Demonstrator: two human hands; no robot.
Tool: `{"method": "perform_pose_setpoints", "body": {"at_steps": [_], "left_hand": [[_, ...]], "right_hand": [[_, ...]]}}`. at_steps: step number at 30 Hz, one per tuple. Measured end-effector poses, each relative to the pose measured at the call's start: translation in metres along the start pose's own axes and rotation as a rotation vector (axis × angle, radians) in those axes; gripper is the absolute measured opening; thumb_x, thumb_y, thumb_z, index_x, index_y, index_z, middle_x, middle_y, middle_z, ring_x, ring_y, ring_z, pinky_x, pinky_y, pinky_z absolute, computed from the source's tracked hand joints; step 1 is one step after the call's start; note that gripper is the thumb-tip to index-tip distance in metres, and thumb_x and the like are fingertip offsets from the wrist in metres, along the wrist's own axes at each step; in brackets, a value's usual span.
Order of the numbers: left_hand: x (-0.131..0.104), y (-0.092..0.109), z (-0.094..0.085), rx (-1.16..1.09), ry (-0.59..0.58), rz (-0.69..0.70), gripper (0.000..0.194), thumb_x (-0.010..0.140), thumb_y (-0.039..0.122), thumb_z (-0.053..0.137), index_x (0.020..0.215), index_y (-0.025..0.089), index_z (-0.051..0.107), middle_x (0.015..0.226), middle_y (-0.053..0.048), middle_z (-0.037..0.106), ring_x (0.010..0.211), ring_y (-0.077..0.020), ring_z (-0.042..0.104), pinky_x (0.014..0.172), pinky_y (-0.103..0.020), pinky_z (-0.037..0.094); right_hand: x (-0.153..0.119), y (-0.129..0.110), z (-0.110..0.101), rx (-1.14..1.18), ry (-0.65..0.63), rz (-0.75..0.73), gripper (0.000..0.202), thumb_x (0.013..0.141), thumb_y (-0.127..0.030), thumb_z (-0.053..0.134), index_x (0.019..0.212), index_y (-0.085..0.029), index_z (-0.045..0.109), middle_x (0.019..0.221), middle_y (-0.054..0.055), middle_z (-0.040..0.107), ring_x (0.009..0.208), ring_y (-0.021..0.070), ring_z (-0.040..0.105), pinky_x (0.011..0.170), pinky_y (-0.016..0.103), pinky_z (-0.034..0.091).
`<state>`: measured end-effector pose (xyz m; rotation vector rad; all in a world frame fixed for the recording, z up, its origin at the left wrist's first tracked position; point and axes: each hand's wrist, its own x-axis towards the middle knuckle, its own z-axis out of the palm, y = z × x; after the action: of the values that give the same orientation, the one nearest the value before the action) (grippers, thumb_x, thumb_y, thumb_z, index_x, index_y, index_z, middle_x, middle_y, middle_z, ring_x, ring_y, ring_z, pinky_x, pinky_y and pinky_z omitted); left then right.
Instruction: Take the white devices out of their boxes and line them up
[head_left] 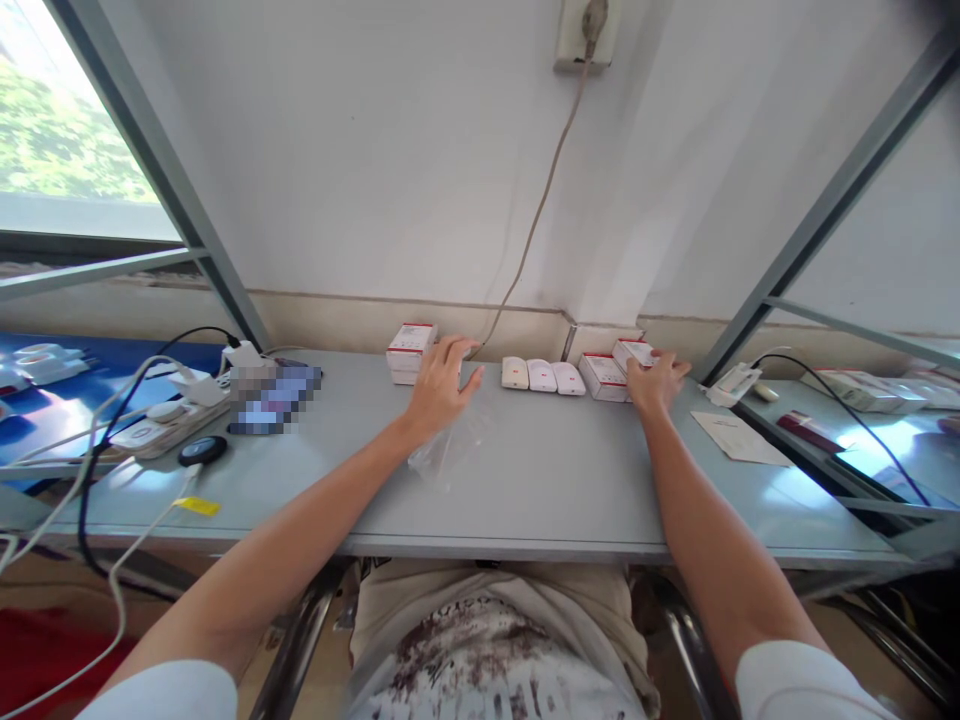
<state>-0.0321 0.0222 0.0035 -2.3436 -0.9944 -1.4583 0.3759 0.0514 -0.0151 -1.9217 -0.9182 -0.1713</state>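
Note:
My left hand [444,390] is over the grey table with its fingers apart, just right of a stack of white and red boxes [410,354]. Under and beside it lies a clear plastic bag [450,452]. Three small white devices [542,376] stand in a row between my hands. At the right, my right hand [654,383] has its fingers around a white and red box [634,353], which rests against another box [603,377].
A phone-like object [276,398], a power strip [169,425] and a black round device [202,451] with cables are at the left. A paper [739,437] and a white plug [731,384] lie at the right. Metal posts flank the table [510,510].

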Motion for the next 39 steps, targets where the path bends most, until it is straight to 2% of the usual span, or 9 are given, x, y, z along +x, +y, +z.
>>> {"method": "perform_pose_setpoints", "body": {"at_steps": [10, 13, 17, 19, 23, 27, 29, 32, 39], "left_hand": [[0.0, 0.002, 0.0, 0.019, -0.032, -0.037, 0.03, 0.109, 0.036, 0.055, 0.136, 0.023, 0.055, 0.136, -0.013, 0.065, 0.128, -0.0291, 0.062, 0.115, -0.048, 0.047], [0.0, 0.001, 0.0, 0.061, -0.059, -0.054, 0.03, 0.11, 0.036, 0.054, 0.136, 0.022, 0.055, 0.136, -0.013, 0.066, 0.127, -0.0302, 0.061, 0.113, -0.047, 0.047], [0.0, -0.003, 0.002, 0.183, -0.127, -0.084, 0.03, 0.109, 0.036, 0.054, 0.135, 0.02, 0.059, 0.134, -0.014, 0.068, 0.122, -0.0327, 0.061, 0.108, -0.048, 0.047], [-0.001, -0.007, 0.003, 0.247, -0.169, -0.095, 0.028, 0.11, 0.035, 0.054, 0.13, 0.019, 0.062, 0.129, -0.014, 0.069, 0.12, -0.0339, 0.061, 0.106, -0.048, 0.046], [-0.001, -0.012, 0.002, 0.304, -0.313, -0.129, 0.021, 0.11, 0.031, 0.052, 0.115, 0.019, 0.068, 0.12, -0.013, 0.072, 0.117, -0.0324, 0.064, 0.103, -0.046, 0.047], [-0.001, -0.008, 0.001, 0.282, -0.527, -0.266, 0.026, 0.111, 0.035, 0.049, 0.107, 0.02, 0.07, 0.105, -0.01, 0.075, 0.098, -0.0275, 0.07, 0.082, -0.038, 0.049], [-0.002, -0.005, 0.001, 0.288, -0.613, -0.309, 0.031, 0.111, 0.042, 0.049, 0.101, 0.021, 0.07, 0.098, -0.009, 0.076, 0.091, -0.0274, 0.071, 0.075, -0.037, 0.047], [-0.004, -0.003, 0.002, 0.297, -0.714, -0.288, 0.035, 0.11, 0.047, 0.05, 0.097, 0.021, 0.07, 0.095, -0.01, 0.077, 0.09, -0.0288, 0.072, 0.073, -0.036, 0.046], [-0.008, -0.002, -0.002, 0.254, -0.89, -0.284, 0.045, 0.107, 0.06, 0.048, 0.096, 0.021, 0.069, 0.096, -0.011, 0.077, 0.091, -0.0305, 0.073, 0.075, -0.037, 0.048]], "right_hand": [[-0.003, -0.007, -0.005, -0.074, -0.035, 0.039, 0.047, 0.087, -0.039, 0.064, 0.13, -0.021, 0.056, 0.143, 0.022, 0.048, 0.12, 0.041, 0.06, 0.105, 0.058, 0.046], [-0.009, -0.011, -0.004, -0.118, 0.005, 0.04, 0.048, 0.086, -0.039, 0.064, 0.13, -0.02, 0.056, 0.144, 0.024, 0.049, 0.125, 0.044, 0.057, 0.106, 0.064, 0.044], [-0.021, -0.021, -0.001, -0.183, 0.127, -0.143, 0.056, 0.085, -0.038, 0.065, 0.135, -0.015, 0.055, 0.154, 0.028, 0.044, 0.145, 0.0491, 0.039, 0.115, 0.07, 0.032], [-0.027, -0.029, 0.0, -0.161, 0.135, -0.269, 0.052, 0.089, -0.035, 0.061, 0.135, -0.014, 0.056, 0.154, 0.028, 0.045, 0.146, 0.0477, 0.038, 0.116, 0.069, 0.033], [-0.042, -0.046, 0.007, -0.048, -0.067, -0.558, 0.036, 0.097, -0.031, 0.051, 0.127, -0.015, 0.063, 0.135, 0.024, 0.06, 0.129, 0.0411, 0.053, 0.111, 0.06, 0.043], [-0.059, -0.054, 0.018, 0.0, -0.3, -0.765, 0.035, 0.1, -0.031, 0.048, 0.127, -0.017, 0.066, 0.126, 0.019, 0.067, 0.121, 0.0367, 0.06, 0.111, 0.053, 0.048], [-0.066, -0.053, 0.023, -0.016, -0.378, -0.781, 0.039, 0.101, -0.029, 0.047, 0.134, -0.017, 0.064, 0.131, 0.019, 0.066, 0.124, 0.0361, 0.06, 0.112, 0.052, 0.048], [-0.068, -0.047, 0.03, -0.057, -0.472, -0.777, 0.042, 0.103, -0.026, 0.044, 0.138, -0.017, 0.064, 0.137, 0.019, 0.064, 0.132, 0.0353, 0.058, 0.116, 0.051, 0.046], [-0.064, -0.04, 0.036, -0.126, -0.562, -0.735, 0.041, 0.105, -0.027, 0.043, 0.137, -0.016, 0.067, 0.14, 0.02, 0.064, 0.135, 0.034, 0.058, 0.119, 0.049, 0.045]]}}
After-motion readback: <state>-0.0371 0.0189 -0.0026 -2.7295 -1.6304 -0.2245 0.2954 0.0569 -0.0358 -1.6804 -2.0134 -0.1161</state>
